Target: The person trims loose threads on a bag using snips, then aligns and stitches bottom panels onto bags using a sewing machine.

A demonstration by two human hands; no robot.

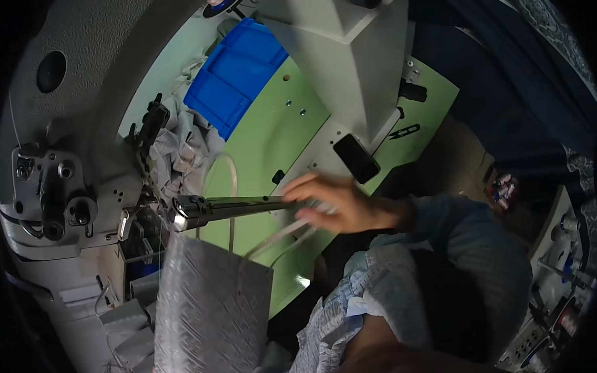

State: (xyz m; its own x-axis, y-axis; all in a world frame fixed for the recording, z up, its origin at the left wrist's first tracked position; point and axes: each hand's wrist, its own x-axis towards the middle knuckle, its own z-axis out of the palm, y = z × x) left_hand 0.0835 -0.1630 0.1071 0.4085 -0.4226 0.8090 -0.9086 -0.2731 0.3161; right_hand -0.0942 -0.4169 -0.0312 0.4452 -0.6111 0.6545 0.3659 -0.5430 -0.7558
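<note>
A grey bag (211, 308) with a quilted, shiny surface hangs below the narrow metal arm (240, 207) of a sewing machine. Its upper edge lies near the sewing head at the arm's tip. Pale thin straps (274, 238) run from the bag up to my right hand (335, 201). The thumb and fingers of that hand are closed about the strap, beside the metal arm; the hand is slightly blurred. My left hand does not show; the bag hides the area near the bottom edge.
A blue plastic bin (238, 70) sits on the green tabletop (263, 122), beside heaped pale pieces (182, 148). A phone (357, 158) and thread snips (405, 131) lie near the machine's column (367, 72). Thread spools (568, 269) stand at the right.
</note>
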